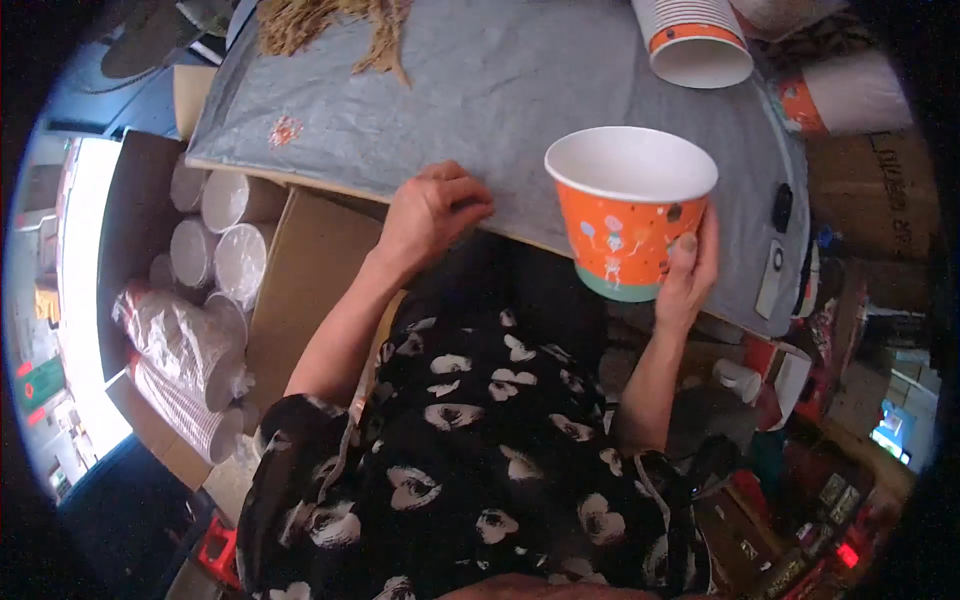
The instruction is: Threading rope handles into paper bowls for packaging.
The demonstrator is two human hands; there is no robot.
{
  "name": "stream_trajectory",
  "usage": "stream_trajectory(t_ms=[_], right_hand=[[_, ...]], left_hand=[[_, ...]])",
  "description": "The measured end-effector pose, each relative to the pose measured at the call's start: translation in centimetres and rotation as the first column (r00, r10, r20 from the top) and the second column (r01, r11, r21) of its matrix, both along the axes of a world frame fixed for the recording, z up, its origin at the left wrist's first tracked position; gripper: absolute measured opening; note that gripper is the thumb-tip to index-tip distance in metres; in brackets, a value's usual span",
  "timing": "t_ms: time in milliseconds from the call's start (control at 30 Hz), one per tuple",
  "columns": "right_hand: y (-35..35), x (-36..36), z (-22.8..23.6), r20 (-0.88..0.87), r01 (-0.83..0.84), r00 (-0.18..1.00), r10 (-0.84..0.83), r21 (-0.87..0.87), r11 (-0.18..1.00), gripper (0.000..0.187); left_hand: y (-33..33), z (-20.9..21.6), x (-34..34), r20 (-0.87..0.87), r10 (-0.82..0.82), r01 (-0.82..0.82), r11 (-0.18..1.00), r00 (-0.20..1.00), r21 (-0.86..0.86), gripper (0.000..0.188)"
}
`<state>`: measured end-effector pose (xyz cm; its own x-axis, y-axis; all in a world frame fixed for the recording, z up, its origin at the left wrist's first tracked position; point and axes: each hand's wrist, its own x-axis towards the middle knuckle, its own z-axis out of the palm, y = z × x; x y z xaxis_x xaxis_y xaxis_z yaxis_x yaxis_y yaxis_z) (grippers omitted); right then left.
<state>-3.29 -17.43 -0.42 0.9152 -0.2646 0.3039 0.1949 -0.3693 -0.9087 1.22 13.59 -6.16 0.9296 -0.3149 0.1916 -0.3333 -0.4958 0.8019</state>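
An orange paper cup (610, 235) with a white inside, a green base band and small printed figures is in my right hand (690, 265). That hand grips its right side, with the thumb across the front. The cup is tilted a little, so its wide mouth shows, and nothing can be seen inside. My left hand (435, 205) is over the near edge of the grey-covered table (470, 110), left of the cup and apart from it. Its fingers are curled together; whatever they may hold is hidden.
A stack of matching paper cups (695, 45) lies at the table's far right. Brown fibrous material (330, 25) sits at the far left, near a small reddish patch (285, 130). To the left, an open cardboard box (310, 265) holds several plastic-wrapped cup stacks (185, 335).
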Motion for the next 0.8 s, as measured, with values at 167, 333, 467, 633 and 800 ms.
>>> stream_trajectory(t_ms=[167, 333, 467, 633, 800], right_hand=[[-0.5, -2.2, -2.6, 0.107, 0.038, 0.994, -0.030, -0.074, 0.997, 0.095], [0.1, -2.8, -5.3, 0.234, 0.109, 0.965, -0.115, 0.036, 0.993, 0.109], [1.3, -1.0, -7.2, 0.145, 0.081, 0.987, -0.074, -0.040, 0.996, 0.102], [2.6, 1.7, -7.7, 0.068, -0.032, 0.997, 0.028, 0.055, 0.998, 0.094], [3.4, 2.6, -6.6, 0.134, -0.017, 0.991, 0.015, 0.015, 1.000, 0.103]], left_hand=[[0.0, 0.1, -0.5, 0.048, 0.051, -0.056, 0.991, 0.998, 0.118, 0.010], [-0.6, -0.2, -0.7, 0.143, 0.060, -0.087, 0.978, 0.988, 0.192, 0.009], [-0.8, 0.2, -1.0, 0.182, 0.052, -0.096, 0.965, 0.982, 0.246, 0.009], [3.8, -0.2, 1.3, 0.215, 0.258, -0.283, 0.954, 0.942, 0.096, 0.008], [14.2, 1.3, 4.6, 0.317, 0.455, -0.535, 0.809, 0.832, 0.242, 0.008]])
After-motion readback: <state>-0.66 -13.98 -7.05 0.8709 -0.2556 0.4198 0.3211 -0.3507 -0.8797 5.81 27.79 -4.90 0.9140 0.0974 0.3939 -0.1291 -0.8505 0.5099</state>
